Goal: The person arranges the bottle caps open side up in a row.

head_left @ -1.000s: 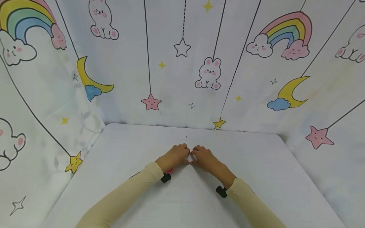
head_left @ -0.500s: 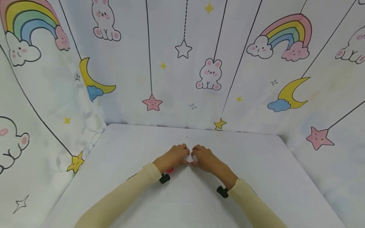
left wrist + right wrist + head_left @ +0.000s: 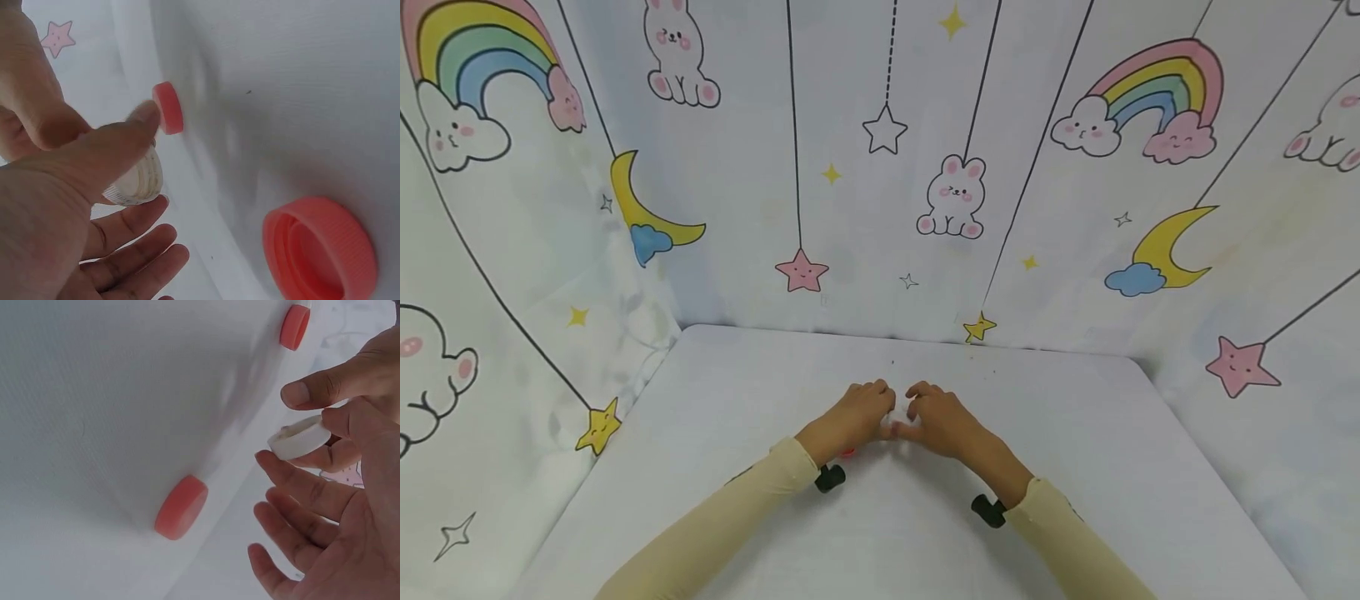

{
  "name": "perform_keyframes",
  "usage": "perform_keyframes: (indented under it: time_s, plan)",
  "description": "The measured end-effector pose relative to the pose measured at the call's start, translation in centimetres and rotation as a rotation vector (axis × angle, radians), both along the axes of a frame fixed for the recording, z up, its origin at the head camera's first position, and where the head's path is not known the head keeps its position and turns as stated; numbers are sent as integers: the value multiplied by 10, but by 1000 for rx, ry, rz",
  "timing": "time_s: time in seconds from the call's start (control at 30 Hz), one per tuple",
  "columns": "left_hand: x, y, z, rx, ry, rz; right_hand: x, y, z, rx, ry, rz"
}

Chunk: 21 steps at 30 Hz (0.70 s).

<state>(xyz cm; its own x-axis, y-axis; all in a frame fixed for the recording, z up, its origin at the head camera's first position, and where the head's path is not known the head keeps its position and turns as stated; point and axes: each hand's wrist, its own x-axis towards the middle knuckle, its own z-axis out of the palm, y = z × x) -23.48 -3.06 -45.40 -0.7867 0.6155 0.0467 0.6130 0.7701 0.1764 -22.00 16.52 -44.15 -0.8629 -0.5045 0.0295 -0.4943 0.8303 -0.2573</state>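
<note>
Both hands meet over the white table around a small white bottle cap [image 3: 299, 439]. In the right wrist view, my right hand [image 3: 942, 425] pinches the cap between thumb tip and index fingertip, with the other fingers spread. My left hand [image 3: 854, 421] is right at the same cap. Its thumb lies above the rim, a slight gap showing, and a finger passes underneath. From the left wrist view, the cap's ridged side and hollow [image 3: 140, 181] show behind the left thumb. One red bottle cap [image 3: 322, 250] stands beneath the left wrist; another red cap [image 3: 181, 507] is beneath the right hand.
Tiny dark specks [image 3: 994, 372] dot the table [image 3: 760, 367] toward its back edge. Fabric walls [image 3: 850, 208] printed with rabbits, stars and rainbows enclose the back and both sides. A black wrist camera [image 3: 831, 478] sits under the left wrist, and another black camera [image 3: 988, 511] under the right.
My left hand has drawn slightly left and toward the body. The right fingers have spread, widening the gap between the two hands' fingertips. The head view has shifted slightly.
</note>
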Motion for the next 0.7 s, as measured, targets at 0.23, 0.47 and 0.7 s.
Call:
perform_keyframes:
  time_s: [0.23, 0.47, 0.7]
  plan:
    - [3, 0, -4, 33, 44, 22, 2, -3, 1, -50, -39, -15]
    - [6, 1, -8, 38, 89, 16, 4, -5, 1, -85, -86, -43]
    - [7, 2, -11, 50, 80, 9, 7, -5, 2, -80, -78, -45]
